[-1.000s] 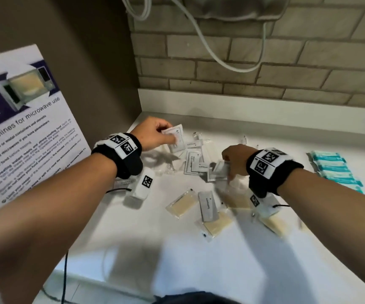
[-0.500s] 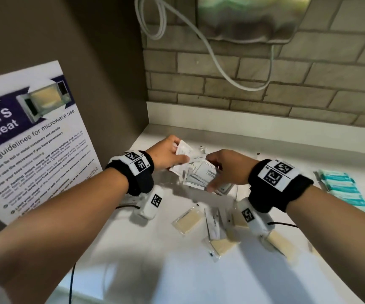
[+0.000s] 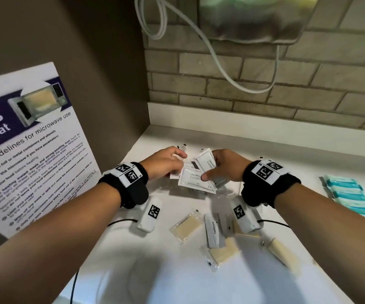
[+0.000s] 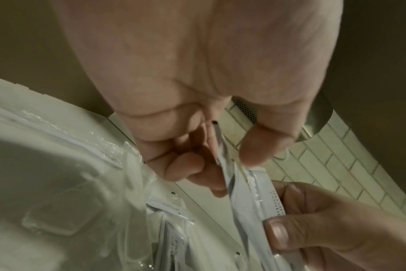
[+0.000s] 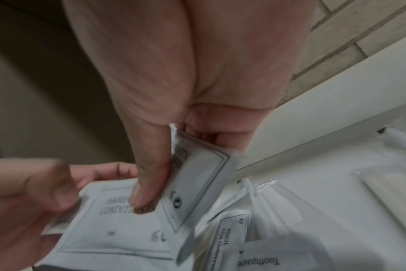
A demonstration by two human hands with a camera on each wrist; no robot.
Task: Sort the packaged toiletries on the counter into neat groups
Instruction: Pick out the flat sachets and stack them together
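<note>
**Head view: both hands on the shampoo sachets**

Head view, mid-frame: the right hand [image 3: 225,165] keeps a narrow grip on a fan of white sachets [image 3: 195,178], thumb pressed on the front one. The left hand [image 3: 166,161] pinches the fan's left edge. The sachets are flat white squares with a thin grey border; the print reads "SHAMPOO", then "CONDITI…", cut off by the thumb. They are held just above the white surface [image 3: 177,281].

Right wrist view shows the thumb [image 5: 148,176] clamping the sachets [image 5: 197,176]. A loose sachet [image 5: 234,232] in the lower middle reads "…MPOO WITH", and a packet [image 5: 260,262] at the bottom edge reads "Toothpaste".

Below the hands in the head view lie a grey packet [image 3: 213,230] marked "Toothpaste" and clear wraps holding cream bars [image 3: 187,226]. Teal packs [image 3: 350,198] sit at the right edge. The poster [image 3: 32,141] at left reads "guidelines for microwave use".
</note>
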